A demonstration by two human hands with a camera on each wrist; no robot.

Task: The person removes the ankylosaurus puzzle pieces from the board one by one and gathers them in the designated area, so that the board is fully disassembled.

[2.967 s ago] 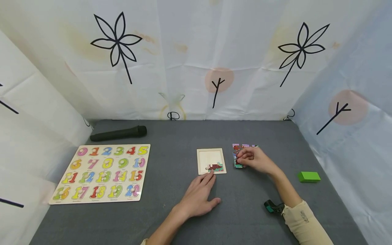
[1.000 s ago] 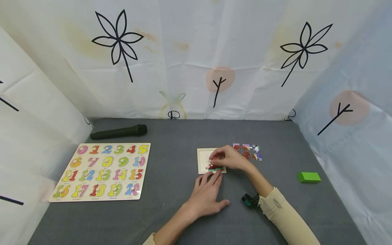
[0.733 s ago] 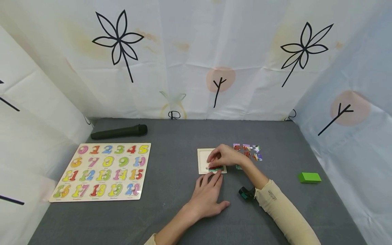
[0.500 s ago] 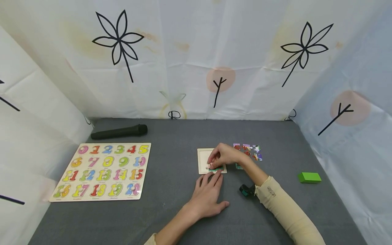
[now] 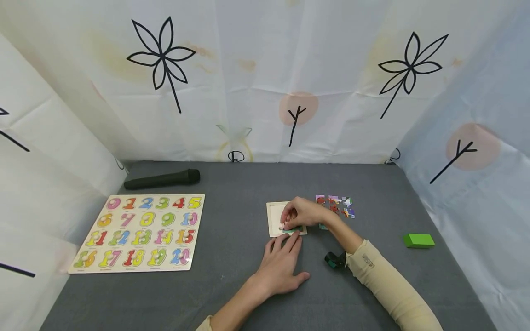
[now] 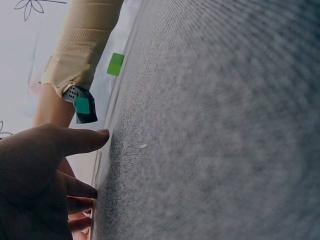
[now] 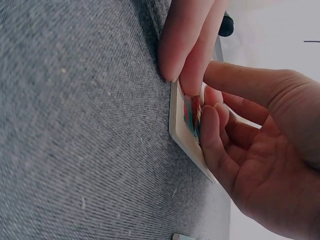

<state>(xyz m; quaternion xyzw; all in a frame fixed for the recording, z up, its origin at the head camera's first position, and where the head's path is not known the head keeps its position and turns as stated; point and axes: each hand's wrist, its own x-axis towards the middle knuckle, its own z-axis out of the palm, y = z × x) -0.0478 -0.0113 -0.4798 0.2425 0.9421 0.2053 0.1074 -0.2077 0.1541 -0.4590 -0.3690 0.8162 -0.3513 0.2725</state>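
A small wooden puzzle tray [image 5: 271,219] lies on the grey table, with joined jigsaw pieces [image 5: 295,228] in its near right corner. My right hand [image 5: 305,212] reaches over the tray, thumb and fingertips pinched at those pieces. The puzzle piece in its grip is mostly hidden by the fingers. Fingertips of my left hand [image 5: 278,270] rest on the tray's near edge, fingers extended and thumb spread out on the tabletop. In the right wrist view, coloured pieces [image 7: 192,117] show inside the tray's rim, between both hands' fingers.
Right of the tray lie several loose puzzle pieces [image 5: 333,208], one partly behind the right forearm. A number puzzle board [image 5: 141,236] sits at left, below a dark microphone [image 5: 162,179]. A green block [image 5: 419,240] stands at far right. White cloth walls surround the table.
My right hand has taken a piece from the loose group's left column and carried it left over the tray. Lately its fingertips shift only slightly there. The left hand stays at the tray edge.
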